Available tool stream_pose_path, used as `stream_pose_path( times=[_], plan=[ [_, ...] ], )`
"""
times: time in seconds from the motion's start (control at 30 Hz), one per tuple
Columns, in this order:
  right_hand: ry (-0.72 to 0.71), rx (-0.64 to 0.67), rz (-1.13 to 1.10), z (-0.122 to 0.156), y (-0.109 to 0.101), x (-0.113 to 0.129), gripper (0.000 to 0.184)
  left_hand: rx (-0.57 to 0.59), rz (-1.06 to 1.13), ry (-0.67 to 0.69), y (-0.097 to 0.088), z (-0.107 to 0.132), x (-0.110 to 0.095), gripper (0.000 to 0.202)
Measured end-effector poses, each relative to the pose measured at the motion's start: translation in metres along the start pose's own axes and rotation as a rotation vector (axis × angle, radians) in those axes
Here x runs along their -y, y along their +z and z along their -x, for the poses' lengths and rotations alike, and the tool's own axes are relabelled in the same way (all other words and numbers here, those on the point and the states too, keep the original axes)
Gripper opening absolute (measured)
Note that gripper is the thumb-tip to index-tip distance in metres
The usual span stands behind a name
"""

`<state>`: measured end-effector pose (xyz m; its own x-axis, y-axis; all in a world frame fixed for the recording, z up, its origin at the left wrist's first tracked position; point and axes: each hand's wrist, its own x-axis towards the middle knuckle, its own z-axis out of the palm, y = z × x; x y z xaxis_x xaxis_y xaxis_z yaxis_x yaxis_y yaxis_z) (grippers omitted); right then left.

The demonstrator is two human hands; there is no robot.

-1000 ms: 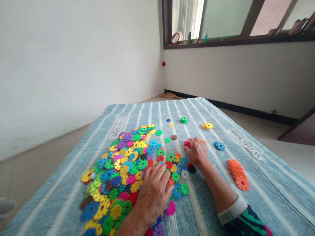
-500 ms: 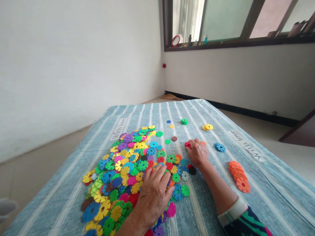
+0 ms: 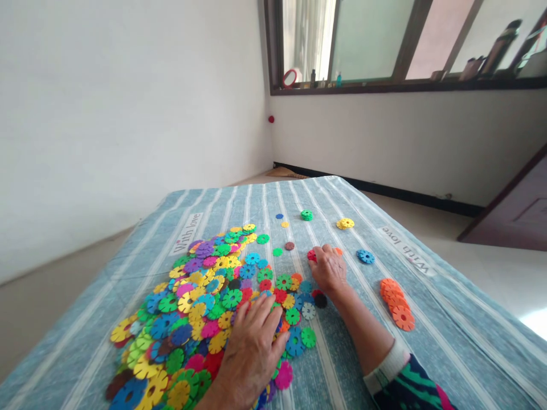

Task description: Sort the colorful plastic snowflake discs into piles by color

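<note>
A large pile of colourful notched plastic discs (image 3: 194, 279) covers the left and middle of the tablecloth. My left hand (image 3: 252, 341) rests palm down on the pile's right side, fingers stretched out over several discs. Beyond the pile's right edge, my right hand (image 3: 329, 267) is closed down at the cloth. Its bent fingers grip a red disc (image 3: 311, 255), which sticks out to the left. Behind those knuckles peeks a bit of an orange disc (image 3: 339, 251); the fingertips are partly hidden.
Right of my right hand lie a blue disc stack (image 3: 365, 256) and a spread row of orange discs (image 3: 397, 304). Farther back are small stacks of yellow discs (image 3: 345, 224) and green discs (image 3: 306, 215). A brown disc (image 3: 289, 246) lies alone on the striped tablecloth (image 3: 342, 364).
The view has turned slightly to the right, so everything sits farther left in the picture. Both hands keep nearly the same places over the table.
</note>
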<state>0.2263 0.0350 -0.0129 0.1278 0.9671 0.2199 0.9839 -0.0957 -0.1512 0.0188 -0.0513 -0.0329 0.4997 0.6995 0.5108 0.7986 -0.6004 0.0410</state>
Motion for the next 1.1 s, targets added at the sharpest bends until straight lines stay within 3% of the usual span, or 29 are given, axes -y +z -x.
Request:
stream_pose_path(
  times=[0.3, 0.57, 0.73, 0.87, 1.1],
  plan=[
    [0.002, 0.0, 0.001, 0.001, 0.002, -0.001, 0.019, -0.004, -0.007, -0.008, -0.005, -0.002, 0.001, 0.025],
    [0.013, 0.031, -0.017, 0.006, -0.005, -0.003, 0.021, 0.055, -0.021, -0.143, -0.019, -0.007, 0.001, 0.025],
    [0.016, 0.034, -0.025, 0.007, -0.006, -0.002, 0.024, 0.06, 0.008, -0.191, -0.024, -0.008, -0.007, 0.016],
    [0.005, 0.037, -0.009, 0.007, -0.004, -0.004, 0.025, 0.05, 0.072, -0.148, -0.025, -0.007, -0.017, 0.017],
    [0.016, 0.073, 0.008, 0.012, -0.005, -0.004, 0.027, 0.14, 0.165, -0.137, -0.026, -0.005, -0.03, 0.029]
  ],
)
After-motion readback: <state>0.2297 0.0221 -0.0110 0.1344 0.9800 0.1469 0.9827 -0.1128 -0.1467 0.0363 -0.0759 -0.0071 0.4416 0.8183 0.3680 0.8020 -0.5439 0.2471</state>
